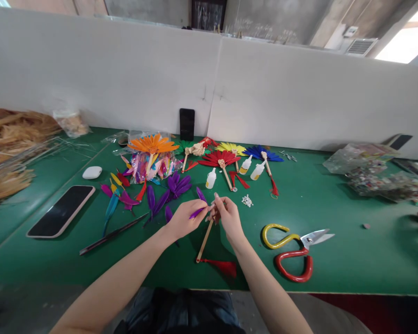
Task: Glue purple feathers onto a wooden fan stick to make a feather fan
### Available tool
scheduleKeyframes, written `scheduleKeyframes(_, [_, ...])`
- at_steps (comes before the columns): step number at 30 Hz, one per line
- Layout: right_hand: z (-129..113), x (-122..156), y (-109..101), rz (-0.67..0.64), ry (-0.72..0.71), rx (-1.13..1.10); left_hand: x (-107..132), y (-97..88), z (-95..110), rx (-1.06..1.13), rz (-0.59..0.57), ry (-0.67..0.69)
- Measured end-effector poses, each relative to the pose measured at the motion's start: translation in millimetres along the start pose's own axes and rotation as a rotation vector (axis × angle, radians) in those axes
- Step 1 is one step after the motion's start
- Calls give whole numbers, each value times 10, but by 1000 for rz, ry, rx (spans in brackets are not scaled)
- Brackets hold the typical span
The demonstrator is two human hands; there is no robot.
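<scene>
Between my hands, above the green table [244,241], is a small fan with a wooden handle [205,240] pointing towards me and a red tassel [225,267] at its end. My right hand [227,217] is closed around the fan's head, which the fingers mostly hide. My left hand [188,217] pinches a purple feather [197,213] close to the fan head. Another purple feather tip [201,194] sticks up just behind the left fingers. Loose purple feathers [176,186] lie beyond the left hand. Small white beads [247,200] sit in a pile right of the right hand.
Large scissors [301,248] lie on the right; tweezers [113,234] and a phone [62,211] on the left. Glue bottles [211,178] stand behind my hands, before finished feather fans in orange [153,144], red [221,159] and blue [264,154]. A white partition [282,93] closes the back.
</scene>
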State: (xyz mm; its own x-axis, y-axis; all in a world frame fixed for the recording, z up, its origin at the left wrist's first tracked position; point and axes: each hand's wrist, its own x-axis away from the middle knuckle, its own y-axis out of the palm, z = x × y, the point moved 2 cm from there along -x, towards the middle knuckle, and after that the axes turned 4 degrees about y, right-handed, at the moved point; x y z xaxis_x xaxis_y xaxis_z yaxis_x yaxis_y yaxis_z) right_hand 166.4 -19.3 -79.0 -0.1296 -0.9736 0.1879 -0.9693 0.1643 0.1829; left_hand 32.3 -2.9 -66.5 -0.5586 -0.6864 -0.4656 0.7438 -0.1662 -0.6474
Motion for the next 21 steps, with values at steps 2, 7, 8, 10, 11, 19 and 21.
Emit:
scheduleKeyframes(2, [-28, -7, -35, 31, -23, -28, 7, -6, 29, -23, 32, 66])
scheduleKeyframes(7, [-124, -48, -157, 81, -111, -45, -11, -112, 93, 35, 255, 66])
scheduleKeyframes(8, [-137, -52, -161, 71, -129, -28, -21, -132, 91, 63, 278, 34])
scheduleKeyframes(10, [-152, -54, -147, 44, -152, 3, -40, -159, 74, 119, 303, -27])
scheduleKeyframes(11, [-153, -52, -134, 33, -157, 11, -47, -166, 63, 147, 305, -57])
scheduleKeyframes(19, [-129, 8, -59, -118, -146, 112, -74, -154, 50, 322, 272, -266])
scheduleKeyframes(21, [-122, 19, -64, -95, -146, 150, -77, -150, 46, 348, 264, -301])
